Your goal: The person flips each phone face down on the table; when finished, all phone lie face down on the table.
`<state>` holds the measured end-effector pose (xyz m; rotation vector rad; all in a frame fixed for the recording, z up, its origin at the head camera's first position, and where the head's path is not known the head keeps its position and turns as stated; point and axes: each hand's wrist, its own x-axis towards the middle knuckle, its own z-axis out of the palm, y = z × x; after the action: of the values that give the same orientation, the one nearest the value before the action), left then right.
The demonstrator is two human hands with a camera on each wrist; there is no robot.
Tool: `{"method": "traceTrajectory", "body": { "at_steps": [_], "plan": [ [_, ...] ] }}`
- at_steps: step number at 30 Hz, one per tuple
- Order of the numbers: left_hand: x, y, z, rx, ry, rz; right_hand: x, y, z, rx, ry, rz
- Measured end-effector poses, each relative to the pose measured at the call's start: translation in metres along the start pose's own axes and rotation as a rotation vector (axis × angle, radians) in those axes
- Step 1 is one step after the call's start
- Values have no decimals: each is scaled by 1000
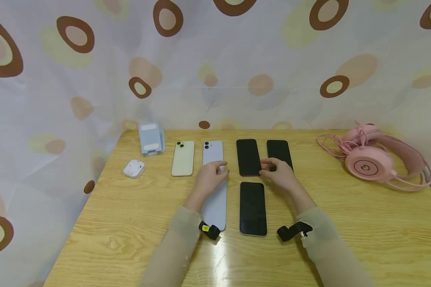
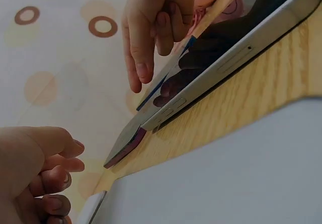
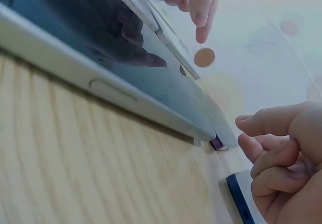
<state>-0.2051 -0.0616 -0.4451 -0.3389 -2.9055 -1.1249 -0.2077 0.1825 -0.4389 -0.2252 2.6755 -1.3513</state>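
My left hand [image 1: 210,175], loosely curled and holding nothing, hovers above two pale lavender smartphones laid in a column. It covers where the far phone [image 1: 212,150] and the near phone [image 1: 215,209] meet. My right hand [image 1: 281,172] is also loosely curled, its fingertips right at the side of a dark-screened phone with a red edge [image 1: 248,157]. Beneath that hand lies another dark-screened phone [image 1: 279,150], partly hidden, with a blue edge [image 3: 236,196] in the right wrist view. Closer to me is a dark phone with a silver edge [image 1: 253,209].
A cream phone [image 1: 182,158] lies face down left of the lavender ones. Further left are a light blue phone stand [image 1: 151,138] and boxed white earphones [image 1: 134,169]. Pink headphones [image 1: 370,162] with a cable rest at the right. A patterned curtain [image 1: 237,79] backs the wooden table [image 1: 129,239].
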Motion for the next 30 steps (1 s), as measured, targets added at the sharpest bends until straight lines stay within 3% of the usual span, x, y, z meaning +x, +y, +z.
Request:
{"method": "traceTrajectory", "body": {
  "at_steps": [6, 14, 24, 30],
  "plan": [
    [2, 11, 13, -23, -43, -4, -1, 8, 0, -23, 37, -9],
    [6, 25, 31, -17, -47, -31, -4, 9, 10, -3, 34, 84],
    [1, 21, 45, 139, 3, 1, -6, 15, 18, -47, 100, 19],
    [3, 20, 47, 203, 10, 18, -4, 17, 19, 45, 118, 59]
  ]
}}
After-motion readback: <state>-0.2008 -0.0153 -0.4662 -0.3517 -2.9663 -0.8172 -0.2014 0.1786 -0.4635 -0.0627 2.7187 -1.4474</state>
